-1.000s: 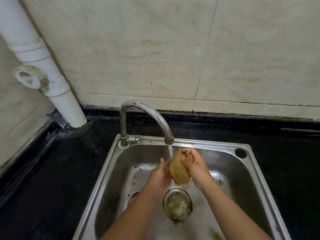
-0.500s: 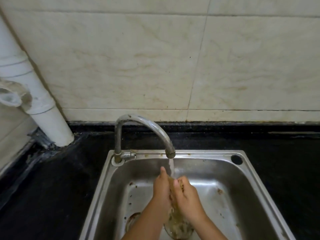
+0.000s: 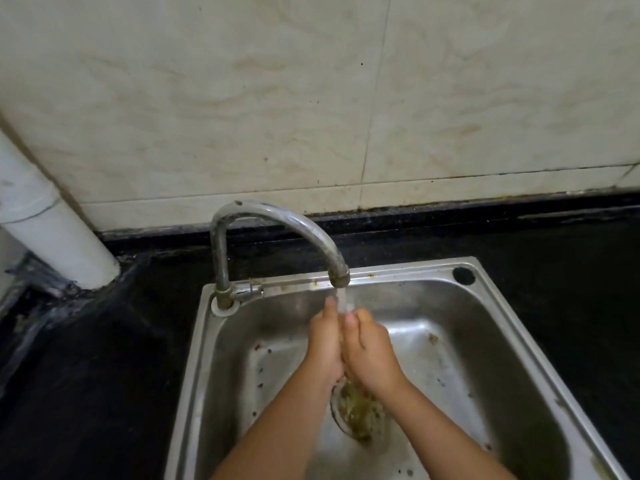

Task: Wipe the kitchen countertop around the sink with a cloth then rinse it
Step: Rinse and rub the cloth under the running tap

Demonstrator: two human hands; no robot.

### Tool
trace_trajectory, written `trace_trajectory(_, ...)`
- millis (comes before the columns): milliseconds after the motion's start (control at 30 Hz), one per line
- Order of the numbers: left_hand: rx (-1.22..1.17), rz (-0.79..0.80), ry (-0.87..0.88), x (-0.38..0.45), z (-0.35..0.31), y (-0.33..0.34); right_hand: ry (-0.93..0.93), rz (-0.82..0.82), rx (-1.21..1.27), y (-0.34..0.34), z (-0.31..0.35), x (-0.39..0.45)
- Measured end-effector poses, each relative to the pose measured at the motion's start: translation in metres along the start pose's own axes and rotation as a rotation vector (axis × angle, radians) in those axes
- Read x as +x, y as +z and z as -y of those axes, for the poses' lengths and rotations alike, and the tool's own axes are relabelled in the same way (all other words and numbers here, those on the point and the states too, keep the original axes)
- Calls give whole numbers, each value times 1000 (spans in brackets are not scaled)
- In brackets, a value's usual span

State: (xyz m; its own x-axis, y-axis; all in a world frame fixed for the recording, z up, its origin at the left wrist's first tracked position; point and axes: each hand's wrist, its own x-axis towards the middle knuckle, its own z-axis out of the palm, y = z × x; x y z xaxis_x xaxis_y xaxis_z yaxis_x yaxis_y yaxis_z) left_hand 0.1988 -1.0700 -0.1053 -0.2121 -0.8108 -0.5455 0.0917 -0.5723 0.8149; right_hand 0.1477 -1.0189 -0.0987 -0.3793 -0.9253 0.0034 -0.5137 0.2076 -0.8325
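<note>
Over the steel sink (image 3: 221, 358), under the mouth of the curved tap (image 3: 277, 216), the two hands are pressing together palm to palm while a thin stream of water (image 3: 342, 301) is running down onto their fingertips. The left hand (image 3: 323, 344) is standing with its fingers nearly straight and pointing far, and the right hand (image 3: 372, 351) is lying against it with its fingers a little bent. The cloth (image 3: 343, 374) is almost fully hidden between the palms; only a small brownish bit is showing at the wrists, so I cannot tell how tightly each hand is holding it. Just below the hands, on the sink floor, the round drain strainer (image 3: 360, 410) is sitting with yellowish-green residue in it, and the forearms are partly covering it. Small brown specks are lying on the sink floor at the left and right of the hands. The black countertop (image 3: 86, 375) is surrounding the sink on the left, far and right sides. At the far left a white pipe (image 3: 59, 233) is standing on the countertop in the corner. Behind the tap the beige tiled wall (image 3: 242, 98) is rising, with some faint stains. A dark round hole (image 3: 463, 275) is showing in the far right corner of the sink rim.
</note>
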Motion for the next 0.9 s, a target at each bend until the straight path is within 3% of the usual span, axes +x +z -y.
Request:
trace_trajectory(167, 194, 27, 35, -2, 17, 3, 222, -16, -94, -5, -21, 21)
trace_trajectory(333, 181, -23, 50, 12, 12, -7, 75, 58, 43, 7, -5, -4)
trace_trajectory(433, 133, 26, 8, 4, 5, 2, 136, -76, 49, 1, -12, 13)
trace_trajectory(500, 127, 46, -2, -1, 5, 1, 163, -78, 9, 0, -20, 20)
trace_trajectory(633, 274, -105, 12, 8, -3, -33, 204, -96, 188, 8, -15, 17)
trace_trajectory(767, 373, -399, 203, 13, -27, -64, 235, -122, 290, 9, -11, 19)
trace_trajectory(900, 508, -448, 351, 20, -38, -73, 236, -127, 321, 9, -8, 22)
